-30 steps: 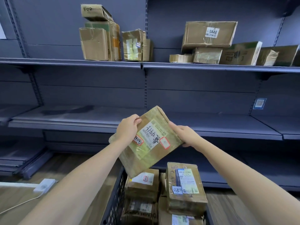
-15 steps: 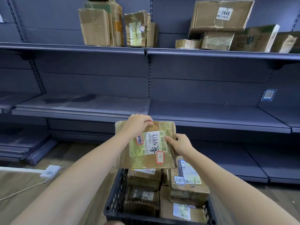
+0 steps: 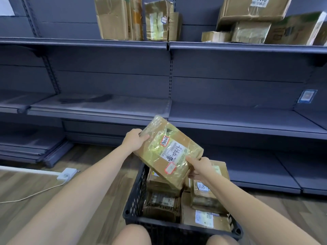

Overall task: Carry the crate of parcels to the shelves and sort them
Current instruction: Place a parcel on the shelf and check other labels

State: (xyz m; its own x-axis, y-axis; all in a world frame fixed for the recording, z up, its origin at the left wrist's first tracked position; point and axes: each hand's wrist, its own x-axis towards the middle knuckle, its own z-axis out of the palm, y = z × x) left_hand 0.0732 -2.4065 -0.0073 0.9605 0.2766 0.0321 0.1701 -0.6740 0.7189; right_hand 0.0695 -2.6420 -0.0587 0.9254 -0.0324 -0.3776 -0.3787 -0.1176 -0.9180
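Meanwhile, a person's left hand (image 3: 135, 139) is gripping the upper left edge of a tape-wrapped cardboard parcel (image 3: 168, 151), fingers curled over its rim, while the right hand (image 3: 200, 165) is pinching the lower right corner, thumb on the labelled face. Both hands are holding the parcel tilted in the air, just above the black plastic crate (image 3: 136, 191) and in front of the middle shelf (image 3: 238, 119). Below it, the crate is sitting on the wood-look floor by the person's knees, close to the shelving, and is still carrying several more parcels (image 3: 162, 204) packed side by side. Higher up, the top shelf (image 3: 85, 42) is bearing a row of boxes (image 3: 113, 18), some upright and some stacked at the right. The carrying part of the job appears finished, since the crate is resting at the shelves; the sorting looks only partly done, with this parcel not yet placed and the rest waiting in the crate. Off to the left, a white power strip (image 3: 68, 173) and its cable are lying on the floor.
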